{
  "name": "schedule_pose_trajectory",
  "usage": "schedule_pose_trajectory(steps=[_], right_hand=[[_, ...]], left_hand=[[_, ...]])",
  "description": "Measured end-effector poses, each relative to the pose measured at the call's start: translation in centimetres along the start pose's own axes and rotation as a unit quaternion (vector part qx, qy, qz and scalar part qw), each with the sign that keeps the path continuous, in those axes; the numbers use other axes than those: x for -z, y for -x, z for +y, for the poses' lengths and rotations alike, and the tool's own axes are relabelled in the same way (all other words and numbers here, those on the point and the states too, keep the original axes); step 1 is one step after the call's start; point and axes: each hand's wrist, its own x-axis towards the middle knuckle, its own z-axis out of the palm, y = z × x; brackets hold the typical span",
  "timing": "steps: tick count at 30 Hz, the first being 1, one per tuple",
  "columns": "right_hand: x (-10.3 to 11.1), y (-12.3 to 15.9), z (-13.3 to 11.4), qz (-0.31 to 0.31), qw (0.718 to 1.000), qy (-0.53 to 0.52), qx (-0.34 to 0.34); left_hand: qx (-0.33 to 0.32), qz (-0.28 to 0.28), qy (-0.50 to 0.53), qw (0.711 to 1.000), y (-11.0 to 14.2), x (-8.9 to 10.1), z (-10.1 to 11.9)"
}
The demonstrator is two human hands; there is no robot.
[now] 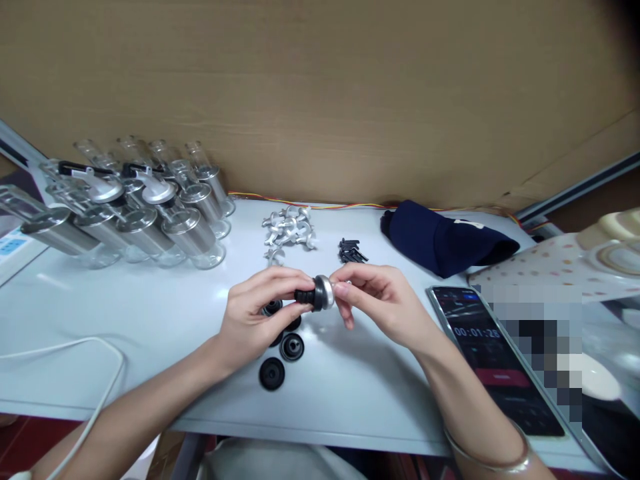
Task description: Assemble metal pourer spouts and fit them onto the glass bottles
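Observation:
Over the middle of the table, my left hand (260, 313) is closed round a black ribbed stopper (306, 297). A silver spout cap (327, 293) sits against the stopper's right end, touching it. My right hand (383, 300) pinches the narrow part of that cap between thumb and index finger, its other fingers loosely curled. Below my left hand lie several round black stopper pieces (292, 347), some partly hidden by the hand. Silver spout caps (290, 227) are heaped beyond the hands, and a small pile of black levers (353, 251) lies right of them.
Glass bottles with metal sleeves (145, 230) crowd the left back, two topped with pourer lids (159, 192). A navy cap (430, 237) and a phone running a timer (493, 353) lie on the right. A white cable (117, 360) crosses the left; cardboard (320, 100) rises behind.

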Motion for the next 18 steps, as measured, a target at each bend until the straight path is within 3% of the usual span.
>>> schedule_pose_trajectory(steps=[13, 15, 18], right_hand=[[-0.47, -0.03, 0.29, -0.024, 0.999, 0.033, -0.009], [-0.63, -0.13, 0.34, 0.030, 0.993, 0.107, 0.042], [-1.05, -0.24, 0.51, 0.157, 0.960, 0.205, 0.103]], left_hand=[[-0.011, 0.020, -0.023, 0.999, 0.03, -0.19, -0.25], [-0.007, 0.020, -0.037, 0.999, -0.15, -0.12, -0.24], [0.019, 0.018, -0.071, 0.997, -0.33, -0.09, -0.40]])
